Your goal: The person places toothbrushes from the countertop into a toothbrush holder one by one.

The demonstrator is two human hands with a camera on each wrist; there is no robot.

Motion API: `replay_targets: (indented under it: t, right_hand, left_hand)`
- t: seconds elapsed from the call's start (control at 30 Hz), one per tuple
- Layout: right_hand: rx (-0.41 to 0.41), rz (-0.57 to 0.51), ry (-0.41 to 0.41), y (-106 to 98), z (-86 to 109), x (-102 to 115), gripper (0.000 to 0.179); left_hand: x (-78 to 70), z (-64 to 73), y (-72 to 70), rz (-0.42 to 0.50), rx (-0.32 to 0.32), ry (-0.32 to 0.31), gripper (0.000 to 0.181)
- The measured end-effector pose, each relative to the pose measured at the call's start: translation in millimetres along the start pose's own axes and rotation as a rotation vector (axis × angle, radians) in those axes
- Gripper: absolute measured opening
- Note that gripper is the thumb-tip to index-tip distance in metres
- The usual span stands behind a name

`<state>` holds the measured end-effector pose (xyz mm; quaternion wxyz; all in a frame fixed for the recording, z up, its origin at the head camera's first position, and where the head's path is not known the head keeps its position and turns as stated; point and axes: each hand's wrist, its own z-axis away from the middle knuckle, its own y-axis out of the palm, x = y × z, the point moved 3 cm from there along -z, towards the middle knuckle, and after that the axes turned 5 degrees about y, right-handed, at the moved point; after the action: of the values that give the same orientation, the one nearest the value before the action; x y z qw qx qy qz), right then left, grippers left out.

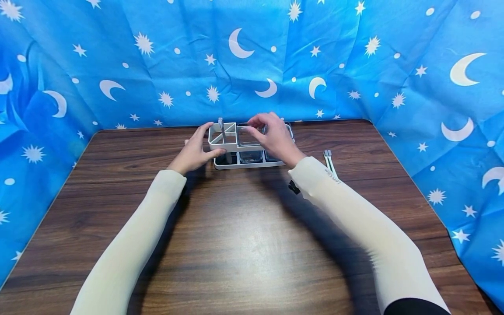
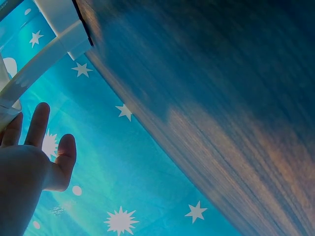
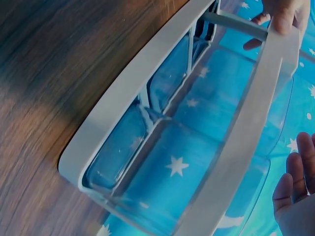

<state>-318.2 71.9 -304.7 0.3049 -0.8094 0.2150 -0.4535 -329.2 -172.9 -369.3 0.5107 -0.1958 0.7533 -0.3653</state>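
A white two-tier rack (image 1: 256, 166) with clear cups stands near the back edge of the table. My left hand (image 1: 194, 151) grips its left end, thumb on the front of the upper frame and fingers behind. In the right wrist view, that thumb presses on the white upper band (image 3: 241, 128). A slim grey-headed stick (image 1: 221, 127) stands upright in the left divided compartment. My right hand (image 1: 275, 135) is over the middle and right compartments, thumb and fingers loosely bent beside a clear cup (image 1: 246, 139), with nothing visible between them. Its rear fingers (image 3: 295, 172) are behind the rack.
Two slim, pale, grey-tipped sticks (image 1: 329, 162) lie on the brown wooden table (image 1: 236, 245) to the right, partly hidden by my right sleeve (image 1: 346, 210). A blue cloth (image 1: 252, 65) with moons and stars hangs behind the table and along both sides.
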Motion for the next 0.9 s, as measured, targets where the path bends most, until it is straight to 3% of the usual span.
replay_targets:
  t: [0.47,0.9]
  right_hand:
    - [-0.012,0.006,0.065,-25,11.3,-18,0.026]
    - [-0.047,0.015,0.191,-58,26.1,-51,0.026]
  left_hand:
    - [0.2,1.7,-0.6,0.008,0.001,0.02,0.094]
    - [1.4,1.2,-0.1,0.014,-0.005,0.032,0.094]
